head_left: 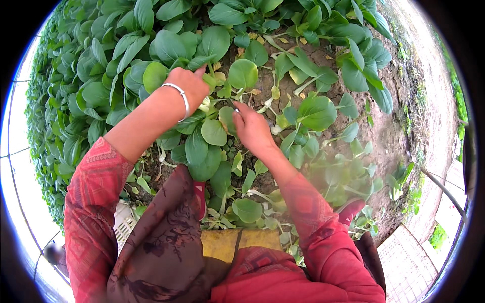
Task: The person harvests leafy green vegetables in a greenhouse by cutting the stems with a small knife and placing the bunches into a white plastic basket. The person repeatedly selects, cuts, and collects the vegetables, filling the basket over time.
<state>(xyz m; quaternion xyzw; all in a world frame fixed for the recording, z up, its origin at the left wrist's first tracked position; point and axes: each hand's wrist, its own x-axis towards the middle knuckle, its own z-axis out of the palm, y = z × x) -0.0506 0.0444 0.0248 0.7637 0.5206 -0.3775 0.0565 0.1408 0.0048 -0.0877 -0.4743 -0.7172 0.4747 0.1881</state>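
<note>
My left hand (pixel 191 87), a silver bangle at its wrist, is closed round a green bok choy plant; its pale stem base (pixel 204 105) shows just below the palm. Leaves hide some of the fingertips. To its right, my right hand (pixel 251 125) is closed on a small knife (pixel 232 104), of which only a short dark piece shows by the thumb. The knife lies close to the stems, but whether it touches them I cannot tell. A round yellow-green leaf (pixel 243 73) stands just above the right hand.
Dense bok choy (pixel 91 76) fills the left and far side. Loose leaves and cut plants (pixel 247 209) lie on the soil before me and to the right. A white plastic crate (pixel 124 222) is beside my left leg, a yellow surface (pixel 262 238) beneath me.
</note>
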